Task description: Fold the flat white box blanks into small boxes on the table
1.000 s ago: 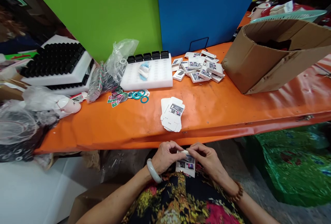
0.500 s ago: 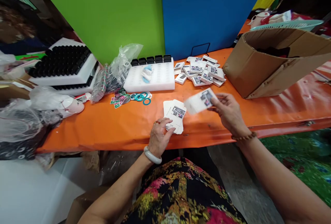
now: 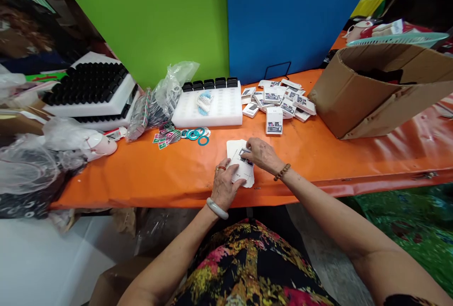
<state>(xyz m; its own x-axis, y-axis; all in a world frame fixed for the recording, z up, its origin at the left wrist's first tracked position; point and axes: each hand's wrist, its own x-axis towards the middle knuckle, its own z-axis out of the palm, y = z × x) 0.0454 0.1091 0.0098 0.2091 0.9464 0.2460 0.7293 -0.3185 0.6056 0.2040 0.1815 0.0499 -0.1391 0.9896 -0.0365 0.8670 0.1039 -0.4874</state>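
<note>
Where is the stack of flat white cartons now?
In the head view, the stack of flat white cartons lies near the front edge of the orange table, with the left hand on its near side and the right hand on top.

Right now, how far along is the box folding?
Done: a pile of folded boxes beside the cardboard carton. In hand: left hand and right hand rest on the stack of flat blanks. Remaining: that stack, count unclear.

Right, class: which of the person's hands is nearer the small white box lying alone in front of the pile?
Right. The right hand lies just below the box, on the flat card stack; the left hand sits further down-left at the stack's near edge.
</note>
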